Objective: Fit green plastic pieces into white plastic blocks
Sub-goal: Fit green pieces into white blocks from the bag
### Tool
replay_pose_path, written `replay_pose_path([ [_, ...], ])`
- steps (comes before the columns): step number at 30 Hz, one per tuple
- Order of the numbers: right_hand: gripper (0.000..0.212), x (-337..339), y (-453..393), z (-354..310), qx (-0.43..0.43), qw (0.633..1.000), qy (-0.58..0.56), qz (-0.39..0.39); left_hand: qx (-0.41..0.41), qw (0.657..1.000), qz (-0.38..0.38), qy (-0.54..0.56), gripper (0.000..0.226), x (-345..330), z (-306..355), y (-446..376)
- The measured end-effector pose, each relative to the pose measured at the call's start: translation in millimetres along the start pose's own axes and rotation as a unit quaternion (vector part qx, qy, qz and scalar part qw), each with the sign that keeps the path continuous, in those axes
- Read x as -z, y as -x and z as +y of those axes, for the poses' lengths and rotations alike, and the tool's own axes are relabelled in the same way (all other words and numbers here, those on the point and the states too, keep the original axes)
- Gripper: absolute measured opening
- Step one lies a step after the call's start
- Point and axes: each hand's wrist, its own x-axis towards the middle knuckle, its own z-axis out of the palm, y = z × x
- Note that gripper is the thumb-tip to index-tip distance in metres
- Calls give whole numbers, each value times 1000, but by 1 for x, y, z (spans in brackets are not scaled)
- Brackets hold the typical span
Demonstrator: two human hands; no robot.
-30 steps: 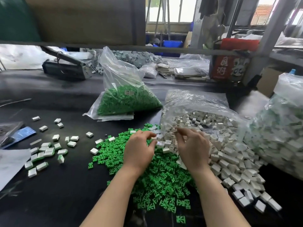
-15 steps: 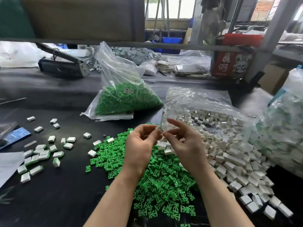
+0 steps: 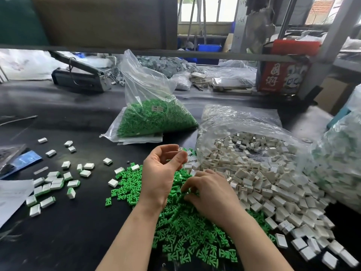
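A heap of loose green pieces (image 3: 187,231) lies on the black table in front of me. To its right, white blocks (image 3: 273,182) spill from an open clear bag. My left hand (image 3: 162,173) is raised above the green heap, its fingertips pinching a small white block (image 3: 180,150). My right hand (image 3: 213,194) is down on the green heap, fingers curled among the pieces; whether it grips one is hidden.
Finished white blocks with green inserts (image 3: 50,184) lie scattered at the left. A clear bag of green pieces (image 3: 154,118) stands behind the heap. Another full bag (image 3: 340,163) sits at the right edge. Paper (image 3: 11,194) and a blue packet (image 3: 25,160) lie far left.
My hands were together in front of me. My right hand has dropped onto the green heap, while my left hand stays raised with the white block.
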Motion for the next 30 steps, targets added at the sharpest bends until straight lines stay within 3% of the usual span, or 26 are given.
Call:
replay_pose_path([
  [6, 14, 3, -2, 9, -73, 976, -181, 99, 8, 1000, -16, 12, 37, -2, 0, 1],
  [10, 11, 6, 0, 10, -103, 914, -357, 165, 14, 999, -42, 16, 28, -5, 0, 3],
  [16, 20, 15, 1, 13, -93, 805, -556, 187, 22, 997, -74, 7, 28, -7, 3, 7],
  [24, 27, 19, 0, 10, -77, 700, -688, 176, 23, 995, -96, 28, 29, -13, 5, 12],
  [30, 21, 21, 4, 8, -55, 694, -686, 212, -2, 990, -120, 69, 23, -16, 7, 16],
])
